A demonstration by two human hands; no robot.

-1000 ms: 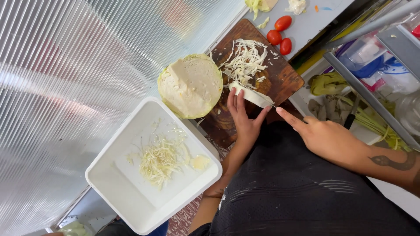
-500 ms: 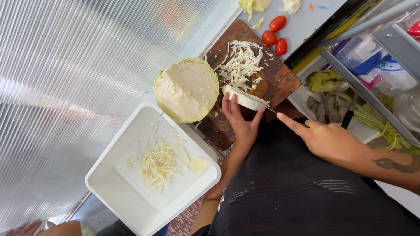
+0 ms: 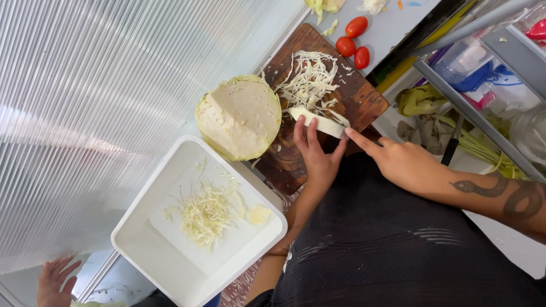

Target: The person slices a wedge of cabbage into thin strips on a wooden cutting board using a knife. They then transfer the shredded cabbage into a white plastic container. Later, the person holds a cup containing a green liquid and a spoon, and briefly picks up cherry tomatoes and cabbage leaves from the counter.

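Right now the work in hand looks like shredding cabbage on the wooden cutting board (image 3: 364,102), which serves as the landmark for everything else. The left hand (image 3: 317,156) lies at the board's near edge, fingers curled down onto a pale cabbage wedge (image 3: 319,122) and pinning it flat. The right hand (image 3: 406,165) is closed around a knife (image 3: 318,108), forefinger stretched along it; the thin blade is hard to make out but seems to lie across the wedge, just beside the left fingertips. A loose heap of shredded cabbage (image 3: 310,79) sits on the board's far half, touching the wedge. A halved cabbage head (image 3: 239,116) rests cut face up against the board's left edge. Off the board's near-left corner stands a white square tray (image 3: 170,227) holding more shreds. Three small tomatoes (image 3: 352,42) lie just beyond the board's far corner.

As a judgement, the slicing step is midway. The next cut calls for keeping the left fingertips tucked back from the blade and the wedge held steady.
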